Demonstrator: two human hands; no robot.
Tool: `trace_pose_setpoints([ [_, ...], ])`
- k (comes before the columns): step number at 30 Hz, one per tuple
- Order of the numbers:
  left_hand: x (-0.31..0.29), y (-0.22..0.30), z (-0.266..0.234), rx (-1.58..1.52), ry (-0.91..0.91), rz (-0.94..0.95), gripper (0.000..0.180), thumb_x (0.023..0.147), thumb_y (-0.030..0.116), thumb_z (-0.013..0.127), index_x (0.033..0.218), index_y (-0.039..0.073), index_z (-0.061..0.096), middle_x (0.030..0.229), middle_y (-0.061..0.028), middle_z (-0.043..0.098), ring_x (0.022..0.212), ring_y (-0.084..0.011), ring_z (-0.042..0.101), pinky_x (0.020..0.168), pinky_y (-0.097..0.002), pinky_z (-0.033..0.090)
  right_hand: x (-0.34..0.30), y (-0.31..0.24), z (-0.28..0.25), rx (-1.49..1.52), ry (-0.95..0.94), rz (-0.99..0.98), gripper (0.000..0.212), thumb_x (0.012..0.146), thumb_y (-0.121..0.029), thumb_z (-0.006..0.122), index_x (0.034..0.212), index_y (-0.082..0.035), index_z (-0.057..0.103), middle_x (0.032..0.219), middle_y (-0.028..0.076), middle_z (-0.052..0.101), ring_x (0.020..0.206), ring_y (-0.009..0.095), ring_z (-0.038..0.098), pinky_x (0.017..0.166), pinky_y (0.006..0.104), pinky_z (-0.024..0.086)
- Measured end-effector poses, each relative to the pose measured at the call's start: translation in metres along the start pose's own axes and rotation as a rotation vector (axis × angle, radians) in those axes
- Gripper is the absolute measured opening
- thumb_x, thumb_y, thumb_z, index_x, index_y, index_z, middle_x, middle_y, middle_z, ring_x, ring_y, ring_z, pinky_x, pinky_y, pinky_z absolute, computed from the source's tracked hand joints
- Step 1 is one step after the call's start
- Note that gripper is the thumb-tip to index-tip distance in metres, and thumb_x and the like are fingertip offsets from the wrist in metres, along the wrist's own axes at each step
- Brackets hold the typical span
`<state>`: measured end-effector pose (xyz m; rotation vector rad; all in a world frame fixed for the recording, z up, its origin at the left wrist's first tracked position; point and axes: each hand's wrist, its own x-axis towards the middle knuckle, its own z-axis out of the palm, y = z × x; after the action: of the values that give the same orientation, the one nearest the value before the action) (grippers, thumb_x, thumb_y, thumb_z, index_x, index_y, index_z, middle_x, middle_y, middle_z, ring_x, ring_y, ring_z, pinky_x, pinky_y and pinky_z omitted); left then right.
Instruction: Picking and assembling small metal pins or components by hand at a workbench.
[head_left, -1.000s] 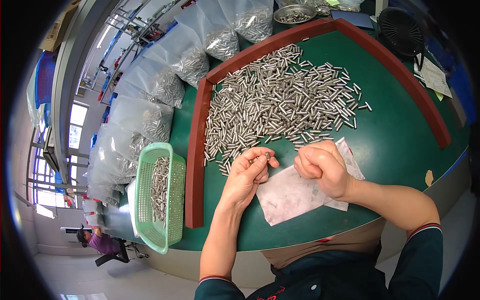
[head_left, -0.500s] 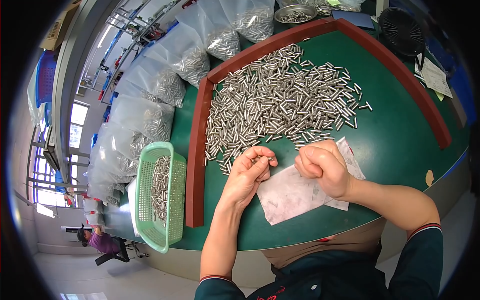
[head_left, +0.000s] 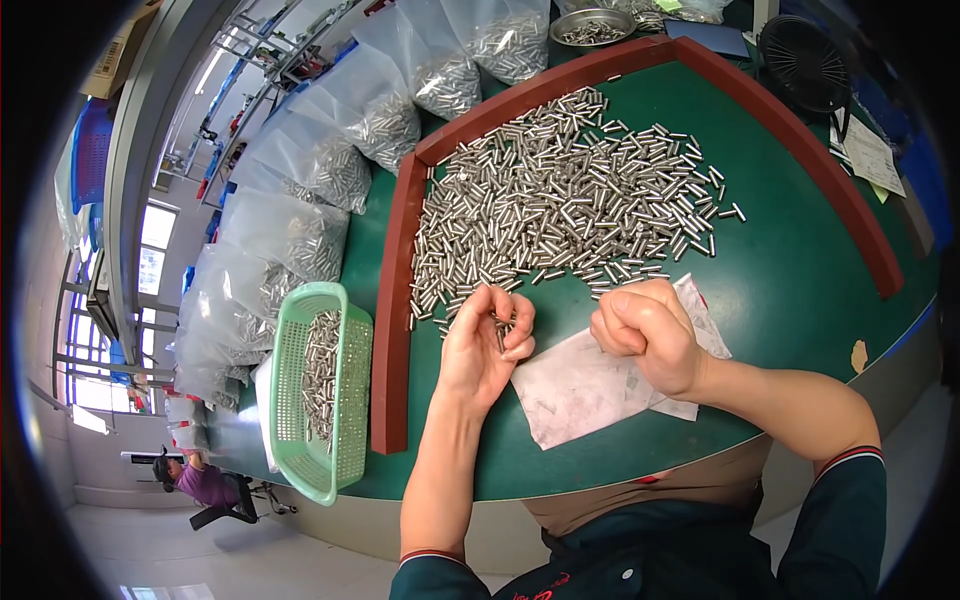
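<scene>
My left hand [head_left: 482, 350] is turned palm up, its fingers curled around a few short metal pins. It hovers at the near edge of a wide heap of shiny metal pins [head_left: 560, 200] spread on the green tabletop. To its right, my right hand [head_left: 650, 335] makes a closed fist above a stained white cloth [head_left: 575, 395]; whatever is inside the fist is hidden. The cloth lies flat under and between both hands.
Dark red wooden rails [head_left: 397, 330] border the heap. A green plastic basket [head_left: 345, 400] with pins stands left of them. Clear bags of pins [head_left: 385, 125] line the far left side. Farther back are a metal bowl [head_left: 630, 30] and black fan [head_left: 803, 65]. A person sits lower left.
My left hand has rolled its palm upward and shifted slightly left, with its fingers curling in over the pins. My right fist stays where it was.
</scene>
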<state>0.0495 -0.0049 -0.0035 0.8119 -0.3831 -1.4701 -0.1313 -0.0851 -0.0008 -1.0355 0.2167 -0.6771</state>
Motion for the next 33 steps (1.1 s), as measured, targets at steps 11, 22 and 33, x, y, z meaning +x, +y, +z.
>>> trace_pose_setpoints([
  [11,0.029,-0.020,0.012,1.804,0.226,0.707,0.016,0.070,0.012,0.067,0.084,0.005,0.063,0.053,-0.0080,0.053,0.044,-0.0160,0.049,0.044,-0.0281,0.039,0.001,0.001,0.000,0.005,-0.014,-0.010,0.033,0.080,-0.014,0.035,0.049,-0.007,0.027,0.047,-0.001,0.029,0.045,0.007,0.023,0.043,0.0233,0.020],
  [22,0.020,-0.020,0.024,1.618,0.241,0.481,0.016,0.075,0.014,0.063,0.073,0.001,0.055,0.056,-0.0074,0.055,0.048,-0.0176,0.051,0.047,-0.0301,0.041,0.001,-0.001,0.002,-0.009,0.012,-0.017,0.034,0.079,-0.014,0.034,0.047,-0.009,0.027,0.043,-0.001,0.027,0.042,0.009,0.022,0.043,0.0244,0.019],
  [33,0.007,-0.006,0.004,0.321,-0.040,-0.089,0.008,0.082,0.003,0.052,0.090,0.003,0.054,0.079,-0.0085,0.059,0.049,-0.0023,0.030,0.044,-0.0168,0.025,0.000,0.000,-0.001,-0.008,0.005,0.005,0.034,0.081,-0.013,0.033,0.048,-0.008,0.028,0.044,-0.001,0.027,0.044,0.009,0.022,0.044,0.0245,0.020],
])
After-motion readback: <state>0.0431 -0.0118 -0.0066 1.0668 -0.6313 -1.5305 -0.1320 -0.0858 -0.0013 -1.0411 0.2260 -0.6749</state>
